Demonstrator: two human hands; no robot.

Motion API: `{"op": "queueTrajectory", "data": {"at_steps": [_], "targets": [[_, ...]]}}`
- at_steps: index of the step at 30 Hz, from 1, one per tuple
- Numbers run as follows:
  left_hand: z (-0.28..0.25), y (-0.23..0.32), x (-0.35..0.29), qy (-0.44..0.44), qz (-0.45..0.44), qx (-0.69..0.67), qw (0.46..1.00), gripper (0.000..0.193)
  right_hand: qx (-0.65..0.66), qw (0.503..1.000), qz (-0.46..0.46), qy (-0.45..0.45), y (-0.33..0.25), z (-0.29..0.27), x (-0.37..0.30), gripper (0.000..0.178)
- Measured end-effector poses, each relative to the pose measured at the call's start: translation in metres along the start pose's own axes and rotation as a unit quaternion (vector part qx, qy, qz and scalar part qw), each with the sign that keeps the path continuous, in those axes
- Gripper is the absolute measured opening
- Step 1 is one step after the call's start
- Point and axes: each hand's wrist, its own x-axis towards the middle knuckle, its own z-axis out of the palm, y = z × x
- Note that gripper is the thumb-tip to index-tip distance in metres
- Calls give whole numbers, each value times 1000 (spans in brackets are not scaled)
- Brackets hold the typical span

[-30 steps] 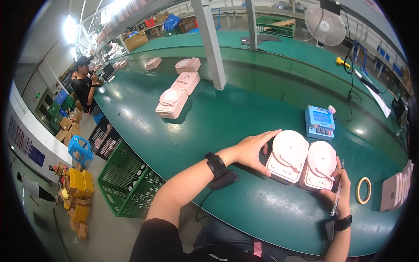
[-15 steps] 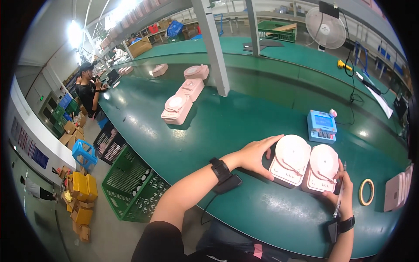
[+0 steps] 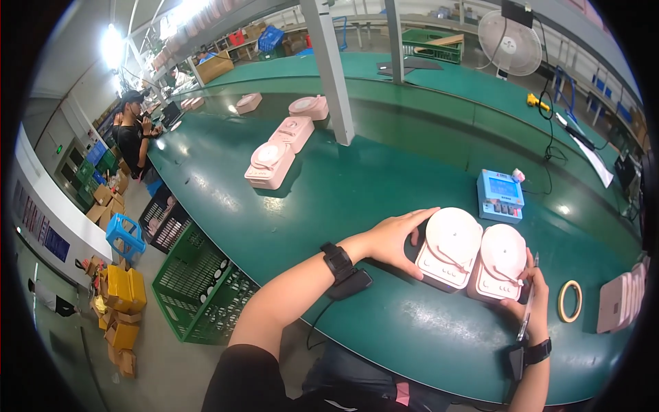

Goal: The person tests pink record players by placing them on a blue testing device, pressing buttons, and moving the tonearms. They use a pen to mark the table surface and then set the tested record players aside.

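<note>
Two pale pink record-player-shaped devices stand side by side on the green table, each with a round white platter and a small tonearm. Around the outer side of the left record-player-shaped device (image 3: 449, 240) my left hand (image 3: 392, 246) is curved, fingers at the far edge and thumb at the near corner. My right hand (image 3: 535, 295) grips the right record-player-shaped device (image 3: 502, 257) by its right side. A slim pen (image 3: 527, 309) is also held in that hand, lying along the palm. Some of the right fingers are hidden behind the device.
A blue meter-like box (image 3: 500, 196) with a screen stands beyond the devices. To the right are a tape roll (image 3: 570, 301) and a stack of pink panels (image 3: 620, 302). More pink devices (image 3: 270, 165) line the table near a grey post (image 3: 329, 75). Green crates (image 3: 202, 292) sit below the left edge.
The whole view has shifted slightly, so the scene sits a little further left. Both hands keep their hold on the two devices, which stay side by side.
</note>
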Motion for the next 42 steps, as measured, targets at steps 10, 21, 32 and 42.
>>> {"op": "queueTrajectory", "data": {"at_steps": [10, 21, 32, 42], "targets": [[1, 3, 2, -11, -11, -14, 1000, 128, -1, 1000, -20, 4, 5, -3, 1, 61], [1, 1, -1, -1, -7, -17, 1000, 128, 19, 1000, -2, 6, 3, 0, -2, 63], [0, 2, 2, -8, -9, -6, 1000, 128, 28, 1000, -9, 10, 1, -1, 4, 63], [4, 3, -1, -1, -1, -8, 1000, 129, 10, 1000, -1, 17, 0, -2, -2, 65]]}}
